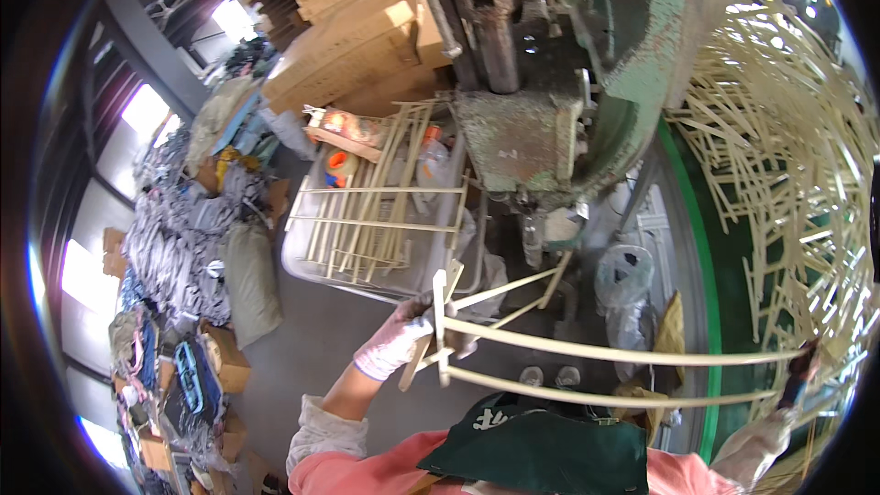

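My left hand point(392, 341), in a pale glove, is closed around the crossed ends of some slim cream frames point(442, 330) made of narrow strips. From this grip two long curved rails point(623, 348) run to the right, and a shorter frame point(509, 286) angles up and away. At the far right, my right hand point(796, 383), in a glove with darkened fingers, is beside the rails' far ends, at the edge of a big heap of similar cream strips point(779, 128). Its fingers are too small and blurred to show whether they grip anything.
Ahead stands a worn green press machine point(522, 137). Left of it, a translucent plastic bin point(302, 252) carries several cream frames, an orange tape roll point(340, 163) and a bottle point(433, 160). Cardboard boxes point(348, 46) and grey cloth piles point(183, 220) lie beyond. A plastic bag point(626, 275) hangs right.
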A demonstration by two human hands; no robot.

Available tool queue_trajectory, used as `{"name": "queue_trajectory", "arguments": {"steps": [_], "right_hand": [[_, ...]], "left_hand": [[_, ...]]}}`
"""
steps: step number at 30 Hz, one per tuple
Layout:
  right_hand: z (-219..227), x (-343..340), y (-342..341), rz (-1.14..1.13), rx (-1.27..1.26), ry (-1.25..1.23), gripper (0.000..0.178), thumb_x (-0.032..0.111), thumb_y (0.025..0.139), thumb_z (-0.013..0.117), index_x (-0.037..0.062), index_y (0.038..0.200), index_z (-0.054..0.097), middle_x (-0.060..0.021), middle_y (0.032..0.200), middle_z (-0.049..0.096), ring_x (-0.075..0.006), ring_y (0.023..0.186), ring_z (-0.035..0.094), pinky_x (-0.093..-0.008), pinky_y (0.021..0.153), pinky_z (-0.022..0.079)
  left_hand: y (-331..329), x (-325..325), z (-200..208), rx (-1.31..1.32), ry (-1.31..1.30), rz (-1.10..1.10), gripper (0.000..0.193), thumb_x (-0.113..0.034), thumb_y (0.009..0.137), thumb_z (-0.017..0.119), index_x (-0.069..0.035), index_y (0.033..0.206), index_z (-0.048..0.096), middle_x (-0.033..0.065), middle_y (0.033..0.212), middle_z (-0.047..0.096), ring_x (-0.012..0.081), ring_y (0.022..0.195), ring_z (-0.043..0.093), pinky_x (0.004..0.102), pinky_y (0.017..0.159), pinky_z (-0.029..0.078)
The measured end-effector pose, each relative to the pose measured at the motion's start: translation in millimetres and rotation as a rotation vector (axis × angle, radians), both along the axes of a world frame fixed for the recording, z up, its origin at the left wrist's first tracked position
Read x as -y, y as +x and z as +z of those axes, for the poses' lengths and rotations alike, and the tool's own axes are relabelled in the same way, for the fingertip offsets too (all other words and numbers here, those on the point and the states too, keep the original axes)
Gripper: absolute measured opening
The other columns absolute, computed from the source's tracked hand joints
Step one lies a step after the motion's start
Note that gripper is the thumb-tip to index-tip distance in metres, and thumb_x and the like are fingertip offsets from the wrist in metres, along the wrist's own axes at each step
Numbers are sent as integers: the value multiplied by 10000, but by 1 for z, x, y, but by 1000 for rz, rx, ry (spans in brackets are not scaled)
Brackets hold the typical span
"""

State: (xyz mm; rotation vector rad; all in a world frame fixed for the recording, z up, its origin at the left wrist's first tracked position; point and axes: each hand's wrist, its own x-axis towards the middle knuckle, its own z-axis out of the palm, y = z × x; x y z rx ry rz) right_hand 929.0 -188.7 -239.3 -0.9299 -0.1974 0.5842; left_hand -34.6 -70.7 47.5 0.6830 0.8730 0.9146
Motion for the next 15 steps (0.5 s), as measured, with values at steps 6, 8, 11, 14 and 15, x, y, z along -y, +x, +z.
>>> {"name": "queue_trajectory", "arguments": {"steps": [6,8,11,14,15], "right_hand": [[252,5,14,-71,532,-61,278,309,927,507,44,971,575,14,754,534,-114,667,502,-252,579,403],[301,-9,-15,-22,640,-89,279,304,923,517,40,983,581,11,766,535,-104,671,499,-240,577,394],[335,-41,-59,151,737,-131,282,297,917,531,35,1002,590,5,785,536,-91,679,496,-221,574,381],[341,-86,-93,375,687,-186,255,266,905,552,33,1001,591,-19,835,570,-103,720,518,-215,600,395],[343,-106,-105,362,727,-43,241,258,897,565,34,982,589,-17,818,570,-99,685,506,-217,564,383]], "left_hand": [[47,-28,-76,138,-10,-21,260,-69,895,512,-16,1148,480,202,1189,531,316,1114,533,447,960,449],[52,-30,-98,307,13,-20,236,-34,894,492,-5,1128,478,220,1181,530,324,1115,531,436,967,451],[45,-30,-121,230,18,197,228,7,881,477,4,1109,473,205,1117,565,300,1027,580,412,861,532],[35,-30,-134,-83,66,423,256,1,860,522,1,1109,462,137,991,600,210,848,625,354,721,581],[33,-29,-136,-267,86,451,244,1,856,536,-3,1089,464,115,957,594,183,795,612,344,695,582]]}}
